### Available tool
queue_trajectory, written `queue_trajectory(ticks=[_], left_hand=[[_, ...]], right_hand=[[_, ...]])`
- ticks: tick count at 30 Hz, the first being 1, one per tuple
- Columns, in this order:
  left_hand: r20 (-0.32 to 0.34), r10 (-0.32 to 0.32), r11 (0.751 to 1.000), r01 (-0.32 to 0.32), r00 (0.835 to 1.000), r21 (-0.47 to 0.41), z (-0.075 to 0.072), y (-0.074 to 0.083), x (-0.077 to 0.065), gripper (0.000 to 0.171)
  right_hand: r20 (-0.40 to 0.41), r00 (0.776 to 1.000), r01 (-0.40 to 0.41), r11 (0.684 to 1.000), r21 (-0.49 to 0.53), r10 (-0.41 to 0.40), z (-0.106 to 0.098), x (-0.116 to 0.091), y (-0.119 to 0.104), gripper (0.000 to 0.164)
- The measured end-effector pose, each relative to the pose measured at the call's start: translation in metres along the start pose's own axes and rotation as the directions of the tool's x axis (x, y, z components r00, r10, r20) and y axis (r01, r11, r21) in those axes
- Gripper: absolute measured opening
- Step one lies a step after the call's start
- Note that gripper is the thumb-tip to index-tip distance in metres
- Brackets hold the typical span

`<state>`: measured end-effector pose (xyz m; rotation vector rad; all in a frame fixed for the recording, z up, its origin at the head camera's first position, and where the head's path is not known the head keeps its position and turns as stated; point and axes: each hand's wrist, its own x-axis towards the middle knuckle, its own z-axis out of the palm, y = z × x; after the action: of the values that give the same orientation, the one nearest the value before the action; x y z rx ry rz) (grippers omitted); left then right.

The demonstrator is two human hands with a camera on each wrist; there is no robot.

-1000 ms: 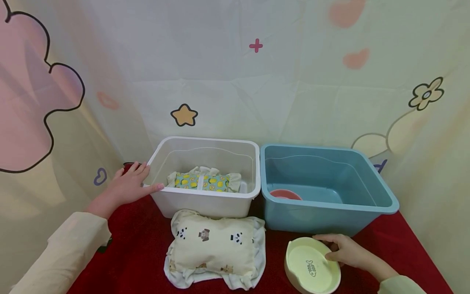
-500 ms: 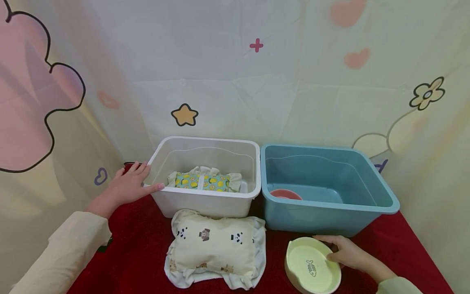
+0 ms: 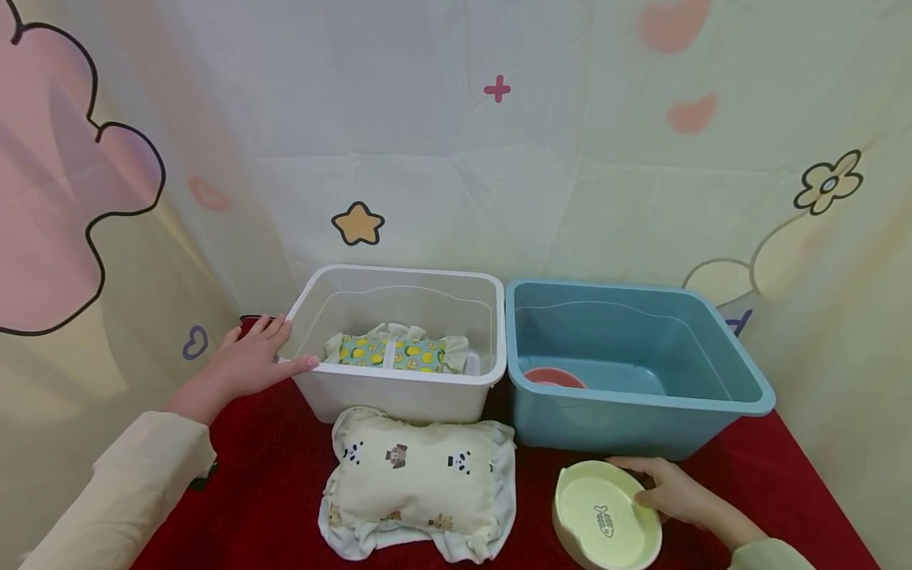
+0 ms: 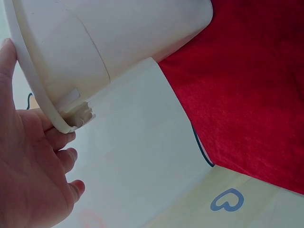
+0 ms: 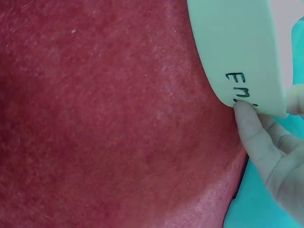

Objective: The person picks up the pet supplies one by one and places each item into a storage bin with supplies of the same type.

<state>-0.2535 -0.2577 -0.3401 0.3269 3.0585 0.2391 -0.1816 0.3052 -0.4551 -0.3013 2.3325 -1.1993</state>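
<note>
My left hand point(image 3: 249, 360) rests on the left rim of a white plastic bin point(image 3: 399, 396), fingers spread and fairly straight. In the left wrist view the bin's rim point(image 4: 35, 85) runs beside the thumb and over the fingers. A pale yellow pet bowl point(image 3: 584, 507) with a fishbone print stands on the red cloth at the front right. My right hand point(image 3: 677, 495) pinches its right edge, thumb inside and fingers outside. Dark lettering shows on the bowl's outer wall point(image 5: 237, 47) in the right wrist view.
Beside the white bin stands a blue bin point(image 3: 613, 419) with a red round piece point(image 3: 554, 377) in it. A lemon-print ruffled pillow point(image 3: 420, 355) lies inside the white bin. In front is a cream pillow with animal prints point(image 3: 420, 483). A printed curtain point(image 3: 442, 198) hangs behind.
</note>
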Motion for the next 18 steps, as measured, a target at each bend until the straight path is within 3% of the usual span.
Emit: queue_trajectory(ticks=[8, 18], left_hand=[[0.004, 0.0, 1.0, 0.0, 1.0, -0.018, 0.0003, -0.0002, -0.0005, 0.097], [0.003, 0.001, 1.0, -0.001, 1.0, 0.003, -0.0007, 0.0014, -0.0008, 0.094]], right_hand=[[-0.009, 1.0, -0.016, 1.0, 0.009, 0.016, 0.0007, 0.0003, -0.0009, 0.058], [-0.082, 0.997, -0.015, 0.993, -0.118, 0.006, 0.0043, 0.0029, -0.0019, 0.057]])
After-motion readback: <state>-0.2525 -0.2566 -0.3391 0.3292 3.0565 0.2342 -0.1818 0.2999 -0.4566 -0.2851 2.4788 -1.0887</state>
